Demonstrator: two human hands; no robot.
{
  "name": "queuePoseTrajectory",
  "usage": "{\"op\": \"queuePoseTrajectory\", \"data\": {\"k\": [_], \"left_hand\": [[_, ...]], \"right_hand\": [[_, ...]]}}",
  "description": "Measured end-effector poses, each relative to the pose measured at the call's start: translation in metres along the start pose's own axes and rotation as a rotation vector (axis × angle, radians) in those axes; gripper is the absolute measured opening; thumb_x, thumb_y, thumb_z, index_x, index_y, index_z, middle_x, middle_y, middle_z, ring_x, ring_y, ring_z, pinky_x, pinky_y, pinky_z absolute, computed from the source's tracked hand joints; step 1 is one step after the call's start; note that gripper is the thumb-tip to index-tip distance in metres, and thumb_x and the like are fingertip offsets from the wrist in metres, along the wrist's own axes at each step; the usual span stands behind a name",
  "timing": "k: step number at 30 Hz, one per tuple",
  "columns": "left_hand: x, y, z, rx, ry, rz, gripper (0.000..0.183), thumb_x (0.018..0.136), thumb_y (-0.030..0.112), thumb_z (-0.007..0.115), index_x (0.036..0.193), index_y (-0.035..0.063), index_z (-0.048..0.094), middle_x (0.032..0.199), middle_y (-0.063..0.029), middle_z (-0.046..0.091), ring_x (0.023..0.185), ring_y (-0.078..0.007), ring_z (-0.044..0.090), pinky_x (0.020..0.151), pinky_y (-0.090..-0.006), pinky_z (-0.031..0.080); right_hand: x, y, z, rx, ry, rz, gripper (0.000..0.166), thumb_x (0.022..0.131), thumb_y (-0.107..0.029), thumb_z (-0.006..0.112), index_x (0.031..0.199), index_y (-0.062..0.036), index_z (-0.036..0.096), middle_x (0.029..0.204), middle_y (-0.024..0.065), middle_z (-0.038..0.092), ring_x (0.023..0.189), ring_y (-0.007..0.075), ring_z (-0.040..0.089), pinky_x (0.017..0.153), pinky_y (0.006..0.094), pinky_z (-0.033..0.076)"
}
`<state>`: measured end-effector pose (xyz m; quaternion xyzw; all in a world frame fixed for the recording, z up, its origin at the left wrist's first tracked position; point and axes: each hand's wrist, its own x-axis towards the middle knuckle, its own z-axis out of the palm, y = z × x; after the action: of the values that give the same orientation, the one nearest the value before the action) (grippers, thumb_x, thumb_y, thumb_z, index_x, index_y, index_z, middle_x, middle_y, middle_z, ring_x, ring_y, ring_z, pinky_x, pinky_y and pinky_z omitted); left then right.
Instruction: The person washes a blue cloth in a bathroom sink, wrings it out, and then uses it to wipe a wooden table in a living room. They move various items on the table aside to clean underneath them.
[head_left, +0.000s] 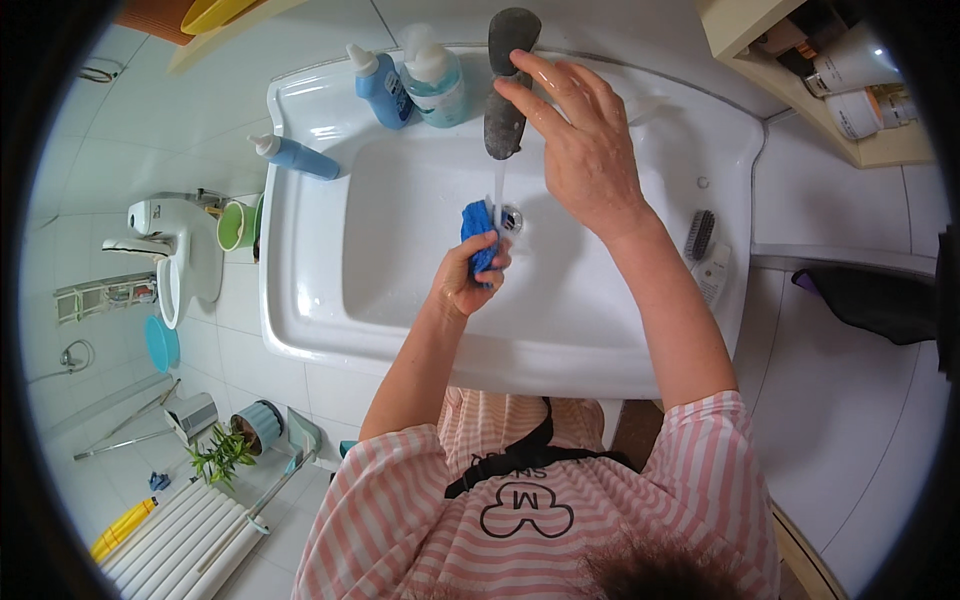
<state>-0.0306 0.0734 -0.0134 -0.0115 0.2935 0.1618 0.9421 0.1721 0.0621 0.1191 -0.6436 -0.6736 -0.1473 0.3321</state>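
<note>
My left hand (474, 274) is closed around a wet, bunched blue cloth (478, 225) over the white washbasin (457, 360), just left of the drain (512, 219). A stream of water (499, 184) runs from the dark grey faucet (504, 124) down beside the cloth. My right hand (585, 139) is raised at the faucet, wet, with its fingers spread and two fingertips at the dark handle (514, 37). It holds nothing loose. Part of the cloth is hidden by my left fingers.
Blue squeeze bottles (384, 91) and a pump bottle (439, 94) stand on the basin's back left rim; another blue bottle (300, 157) lies at the left. A brush (700, 234) and a white tube (712, 274) lie on the right rim. A shelf (795, 86) juts out at upper right.
</note>
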Motion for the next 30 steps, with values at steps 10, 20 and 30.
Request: {"op": "queuePoseTrajectory", "data": {"k": [10, 20, 30], "left_hand": [[-0.026, -0.001, 0.007, 0.168, 0.092, -0.160, 0.029, 0.081, 0.004, 0.060, 0.108, -0.0001, 0.052, 0.078, -0.0051, 0.049, 0.052, -0.0081, 0.036, 0.033, -0.0177, 0.023], [-0.030, -0.038, 0.018, 0.010, -0.301, -0.550, 0.034, 0.084, 0.031, 0.059, 0.097, 0.0005, 0.051, 0.061, -0.0059, 0.043, 0.038, -0.0074, 0.032, 0.031, -0.0179, 0.028], [0.003, -0.018, 0.046, 1.524, 0.156, -0.334, 0.014, 0.084, 0.018, 0.062, 0.088, 0.0064, 0.054, 0.069, -0.0062, 0.056, 0.050, -0.0133, 0.050, 0.039, -0.0266, 0.037]], "right_hand": [[-0.015, 0.004, -0.013, -0.044, -0.114, -0.138, 0.047, 0.074, 0.003, 0.060, 0.114, -0.0208, 0.067, 0.140, -0.0074, 0.049, 0.116, 0.0260, 0.047, 0.098, 0.0424, 0.041], [-0.139, -0.015, 0.020, 0.436, -0.140, -0.141, 0.042, 0.082, -0.018, 0.064, 0.123, -0.0177, 0.055, 0.130, 0.0022, 0.055, 0.115, 0.0234, 0.055, 0.102, 0.0448, 0.040], [-0.144, 0.007, 0.038, 0.014, -0.532, -0.236, 0.012, 0.069, -0.011, 0.064, 0.078, -0.0125, 0.057, 0.070, -0.0002, 0.056, 0.063, 0.0150, 0.060, 0.058, 0.0292, 0.044]]}}
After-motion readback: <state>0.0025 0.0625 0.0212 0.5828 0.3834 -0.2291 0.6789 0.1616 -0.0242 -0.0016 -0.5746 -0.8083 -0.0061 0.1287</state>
